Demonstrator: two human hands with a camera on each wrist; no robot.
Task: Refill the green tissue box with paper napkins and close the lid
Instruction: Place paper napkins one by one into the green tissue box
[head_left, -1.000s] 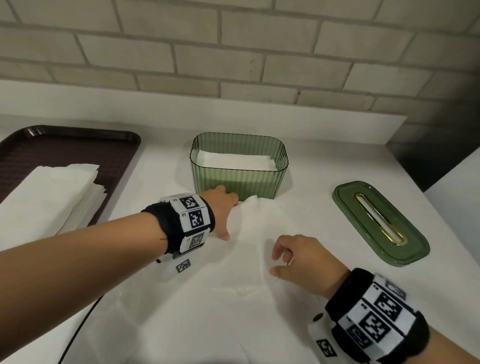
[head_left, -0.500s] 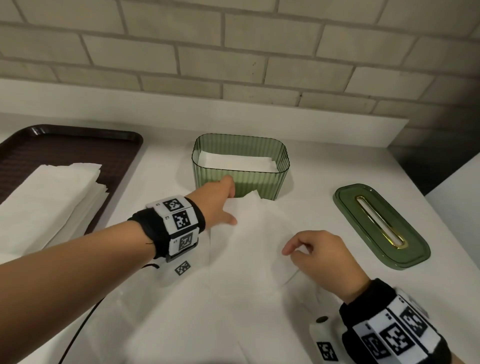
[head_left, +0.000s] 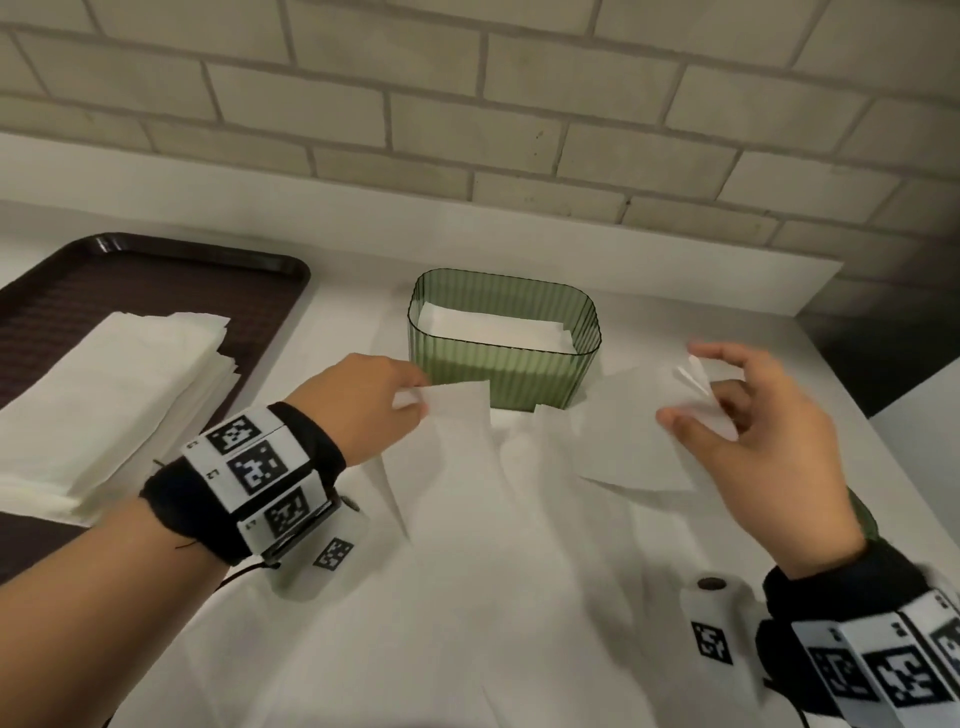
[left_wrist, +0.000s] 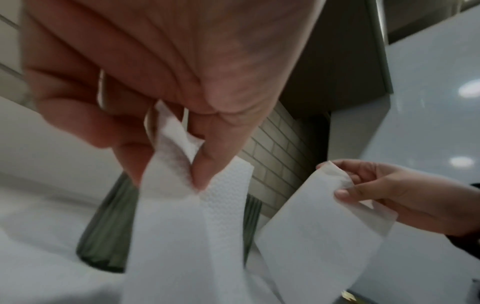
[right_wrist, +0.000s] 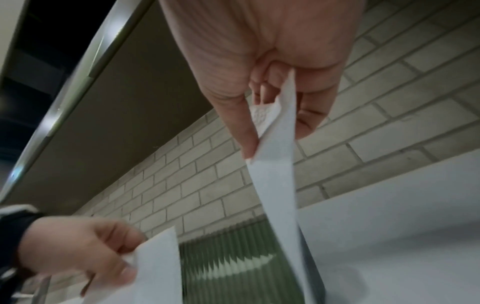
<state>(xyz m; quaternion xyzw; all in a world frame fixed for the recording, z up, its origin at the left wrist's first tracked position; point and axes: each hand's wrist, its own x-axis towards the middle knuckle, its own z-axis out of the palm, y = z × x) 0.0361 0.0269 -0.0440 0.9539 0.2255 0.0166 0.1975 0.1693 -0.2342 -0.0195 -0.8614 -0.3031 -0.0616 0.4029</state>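
Box (head_left: 503, 374) partly filled, lid off | my left hand (head_left: 363, 408) and right hand (head_left: 748, 441) each pinch a napkin (head_left: 519, 499) corner just before the box | loading, lidding left

The left hand (head_left: 363, 402) has lifted its corner of the napkin (head_left: 493, 499) off the counter, pinching it just before the green tissue box (head_left: 501, 376); the right hand (head_left: 748, 447) has risen, moved rightward, raising its corner; the lid is now hidden.
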